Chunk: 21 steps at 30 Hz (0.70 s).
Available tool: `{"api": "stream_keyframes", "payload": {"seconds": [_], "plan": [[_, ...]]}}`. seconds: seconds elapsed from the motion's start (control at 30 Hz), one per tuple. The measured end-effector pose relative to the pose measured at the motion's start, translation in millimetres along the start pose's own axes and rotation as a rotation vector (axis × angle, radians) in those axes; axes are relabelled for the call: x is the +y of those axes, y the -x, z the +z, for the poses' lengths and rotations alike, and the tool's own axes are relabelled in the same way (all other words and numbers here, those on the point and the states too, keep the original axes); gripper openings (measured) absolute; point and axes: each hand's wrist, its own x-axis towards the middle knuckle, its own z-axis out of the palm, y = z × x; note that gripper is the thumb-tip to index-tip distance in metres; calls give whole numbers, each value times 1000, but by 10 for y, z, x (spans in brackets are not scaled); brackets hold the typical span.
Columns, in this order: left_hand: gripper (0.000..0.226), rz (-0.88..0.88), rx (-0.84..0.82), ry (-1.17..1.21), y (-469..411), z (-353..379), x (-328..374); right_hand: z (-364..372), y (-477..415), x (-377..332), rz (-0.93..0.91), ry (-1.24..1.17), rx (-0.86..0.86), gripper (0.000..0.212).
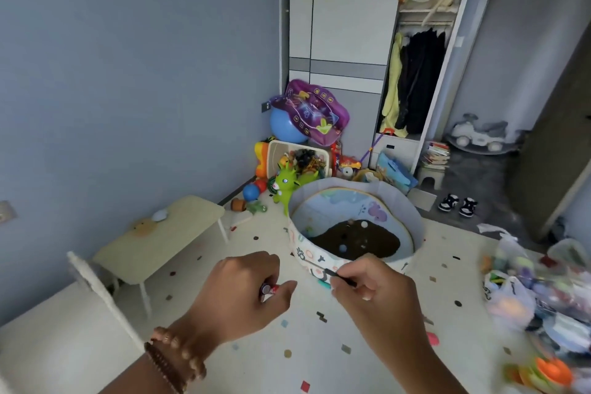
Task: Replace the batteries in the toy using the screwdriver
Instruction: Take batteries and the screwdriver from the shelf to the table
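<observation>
My left hand [246,293] is held out over the floor mat, fingers closed around small red and silver batteries [268,290] whose ends show between thumb and fingers. My right hand [374,293] is beside it, pinching a thin dark screwdriver [339,277] whose shaft points left toward the round play bin. I cannot tell which of the toys in view is the one the batteries belong to.
A round fabric play bin [412,221] with dark filling stands just beyond my hands. A low cream table [166,233] and a white chair [96,285] are at the left. Toys pile up by the wardrobe [345,25], and bags of toys [527,291] lie at the right.
</observation>
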Motion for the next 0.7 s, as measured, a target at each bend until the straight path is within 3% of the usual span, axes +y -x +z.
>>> {"api": "stream_keyframes", "payload": {"seconds": [0.4,0.7], "plan": [[36,-259,39,-224,-1585,589,-1847,1425,-2812,833,-95,-202,-250,19],[35,-511,67,-383,-2143,461,-3062,2828,-4365,843,-197,-286,-510,26]]}}
